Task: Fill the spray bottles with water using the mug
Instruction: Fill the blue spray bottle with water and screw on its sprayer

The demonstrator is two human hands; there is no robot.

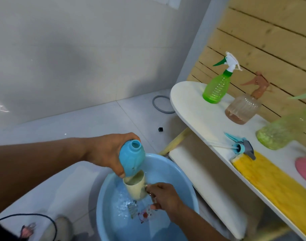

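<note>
We work over the blue basin (175,173) on the floor, so whatever spills drops back into the water it holds; it sits straight below both grips. Beside it, up and to the right of our right grip, the white tabletop (192,108) keeps the other bottles out of splash range: a green spray bottle (216,87) with its head on, a ribbed pink bottle (242,110) with a little pinkish liquid at the bottom, and a blurred pale green bottle (281,134) whose contents we cannot tell. The blue spray head (241,147) lies loose there, unscrewed so the neck stays open.

Our left hand (105,152) wraps around the blue bottle (132,158), fingers behind and thumb low in front, holding it above the basin with the open neck tilted up and away. Its level is hidden by the opaque wall.

Just below that grip, our right hand (163,196) pinches the handle side of the cream mug (135,187), half-sunk and tilted, which reads as scooping. Water shows inside it.
</note>
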